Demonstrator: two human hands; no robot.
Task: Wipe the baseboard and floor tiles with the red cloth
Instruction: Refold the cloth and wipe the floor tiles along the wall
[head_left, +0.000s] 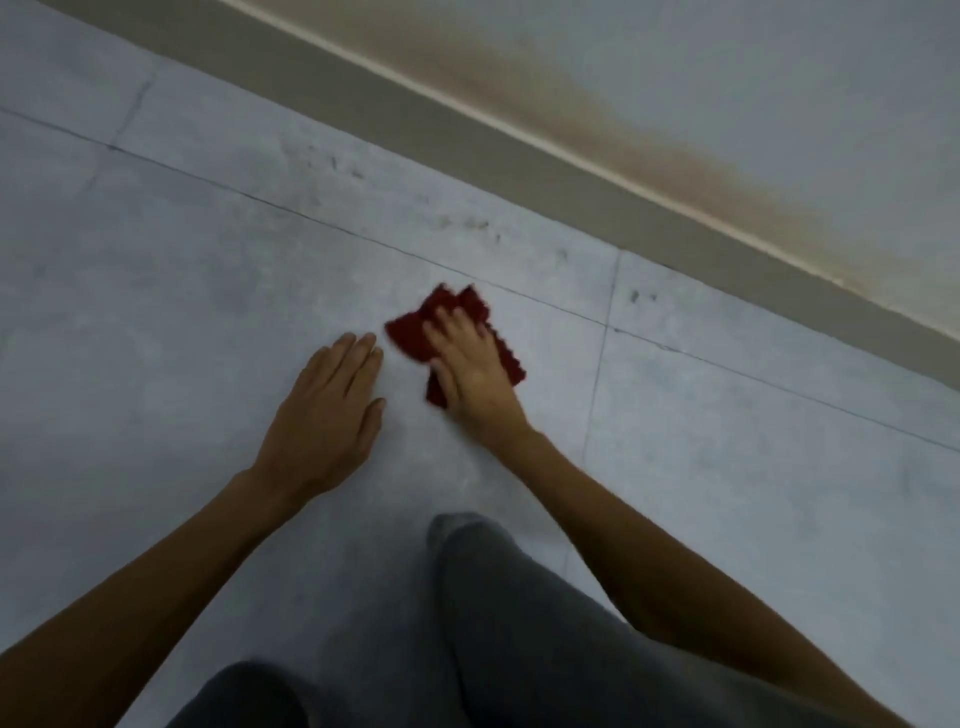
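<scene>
The red cloth (410, 327) lies crumpled on a pale grey floor tile (182, 291) in the middle of the view. My right hand (470, 364) presses flat on top of it, fingers spread, covering its centre. Just left of the cloth, my left hand (324, 421) rests palm down on the bare tile, fingers together, holding nothing. The grey-beige baseboard (519, 156) runs diagonally from upper left to right, well beyond the cloth. Dark smudges (475, 224) mark the tile between the cloth and the baseboard.
Above the baseboard the wall (779, 104) carries a long brown stain (649, 150) along its foot. Dark grout lines (602, 364) cross the floor to the right of the cloth. My knees in grey trousers (519, 623) fill the bottom middle.
</scene>
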